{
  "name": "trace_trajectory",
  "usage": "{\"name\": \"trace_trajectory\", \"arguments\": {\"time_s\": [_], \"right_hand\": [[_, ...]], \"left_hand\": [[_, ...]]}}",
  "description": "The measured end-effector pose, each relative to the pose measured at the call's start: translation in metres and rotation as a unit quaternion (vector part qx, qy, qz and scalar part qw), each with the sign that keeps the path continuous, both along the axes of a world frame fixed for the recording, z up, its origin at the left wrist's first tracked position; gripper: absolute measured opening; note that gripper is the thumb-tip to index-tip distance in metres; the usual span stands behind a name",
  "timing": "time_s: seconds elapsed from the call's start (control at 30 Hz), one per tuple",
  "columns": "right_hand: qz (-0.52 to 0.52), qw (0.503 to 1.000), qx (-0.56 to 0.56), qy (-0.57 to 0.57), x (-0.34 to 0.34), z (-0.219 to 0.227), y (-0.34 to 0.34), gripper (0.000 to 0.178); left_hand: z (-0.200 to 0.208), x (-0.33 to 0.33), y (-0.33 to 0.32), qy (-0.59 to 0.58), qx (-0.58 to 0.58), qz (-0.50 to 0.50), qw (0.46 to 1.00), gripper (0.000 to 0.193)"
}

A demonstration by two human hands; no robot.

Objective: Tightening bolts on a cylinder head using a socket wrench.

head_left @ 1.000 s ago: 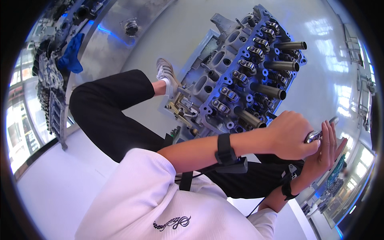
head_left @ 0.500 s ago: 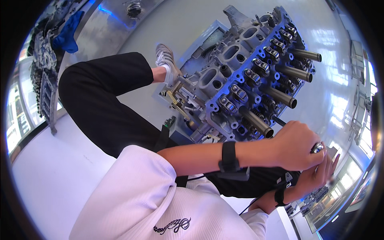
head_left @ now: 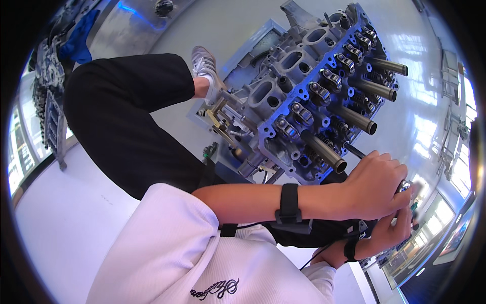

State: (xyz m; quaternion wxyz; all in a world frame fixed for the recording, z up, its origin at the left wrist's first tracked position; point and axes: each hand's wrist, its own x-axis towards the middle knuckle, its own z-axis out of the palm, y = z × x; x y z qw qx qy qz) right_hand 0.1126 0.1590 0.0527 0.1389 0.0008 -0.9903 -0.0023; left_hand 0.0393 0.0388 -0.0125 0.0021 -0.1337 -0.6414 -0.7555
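Observation:
My left hand (head_left: 377,183) is closed in a fist around a ratchet wrench, whose shiny round head (head_left: 403,186) shows by the thumb. Its thin dark extension bar (head_left: 354,150) slants from the fist down to the near side of an engine cylinder head (head_left: 291,104). Just below the left hand, my right hand (head_left: 394,230) has its fingers curled by the wrench head; its grip on the handle is mostly hidden. Several metal tubes (head_left: 324,151) stick out of the cylinder head, beside a row of rocker arms (head_left: 320,93).
The cylinder head sits on a metal stand (head_left: 223,119) near my shoe (head_left: 204,63). My bent leg (head_left: 126,101) is to its left. A blue glove or cloth (head_left: 78,40) hangs on engine parts (head_left: 50,76) at the far left. A round metal part (head_left: 163,7) lies at the top.
My right hand has shifted slightly left and its fingers are more curled. My left fist stays at nearly the same spot. The view has shifted a little, showing more of the extension bar.

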Motion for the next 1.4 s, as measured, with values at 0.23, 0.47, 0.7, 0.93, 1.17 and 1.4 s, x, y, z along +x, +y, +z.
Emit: {"name": "trace_trajectory", "arguments": {"time_s": [0.23,0.47,0.7,0.93,1.17,1.4], "right_hand": [[0.124,0.991,0.008,0.039,-0.018,0.002,0.006,0.02],[0.106,0.994,0.013,-0.028,-0.027,0.014,-0.004,0.022],[-0.022,0.991,-0.077,-0.102,-0.002,0.016,-0.034,0.036],[0.22,0.963,0.146,-0.047,-0.05,0.036,-0.007,0.029],[0.123,0.973,0.094,-0.169,-0.036,0.048,-0.03,0.02],[-0.142,0.899,-0.255,-0.327,-0.019,0.053,-0.057,0.015]], "left_hand": [[0.004,-0.034,-0.017,-0.035,-0.069,-0.266,0.961,0.052],[0.002,-0.064,-0.033,-0.013,-0.104,-0.47,0.876,0.057],[-0.009,-0.07,-0.019,0.024,-0.127,-0.484,0.865,0.058],[-0.005,-0.079,-0.008,-0.159,-0.054,-0.619,0.767,0.046],[-0.004,-0.094,-0.02,-0.117,-0.025,-0.665,0.738,0.052],[0.002,-0.098,-0.027,-0.035,-0.116,-0.663,0.738,0.054]]}}
